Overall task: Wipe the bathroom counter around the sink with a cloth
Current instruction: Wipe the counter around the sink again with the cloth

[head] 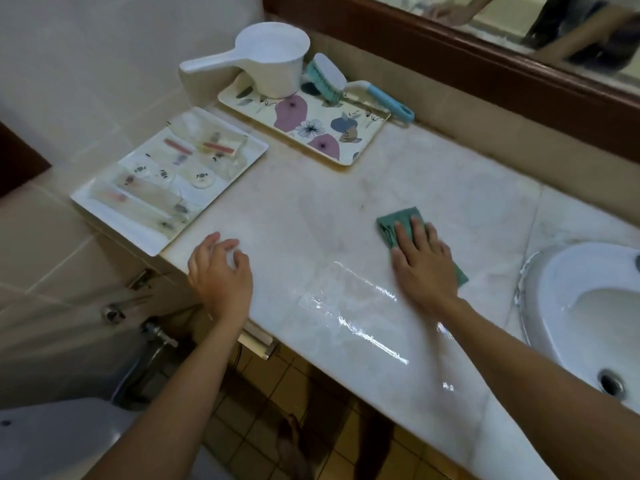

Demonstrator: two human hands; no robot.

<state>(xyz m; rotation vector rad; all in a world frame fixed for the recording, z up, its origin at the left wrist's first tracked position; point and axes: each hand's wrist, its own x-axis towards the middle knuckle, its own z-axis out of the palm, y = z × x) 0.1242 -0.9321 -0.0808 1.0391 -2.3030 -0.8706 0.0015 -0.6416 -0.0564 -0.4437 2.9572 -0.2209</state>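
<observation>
A green cloth (398, 221) lies flat on the pale marble counter (311, 209), left of the white sink (568, 271). My right hand (424, 263) presses palm-down on the cloth, fingers spread, covering most of it. My left hand (220, 271) rests at the counter's front left edge, fingers loosely curled, holding nothing. A wet, shiny streak (360, 306) shows on the counter in front of the cloth.
A floral tray (311, 126) at the back holds a white scoop (270, 57) and a blue scrub brush (329, 81). A white tray of wrapped toiletries (166, 181) overhangs the left end. A mirror (519, 19) runs along the back wall. Below left are pipes and a toilet (69, 438).
</observation>
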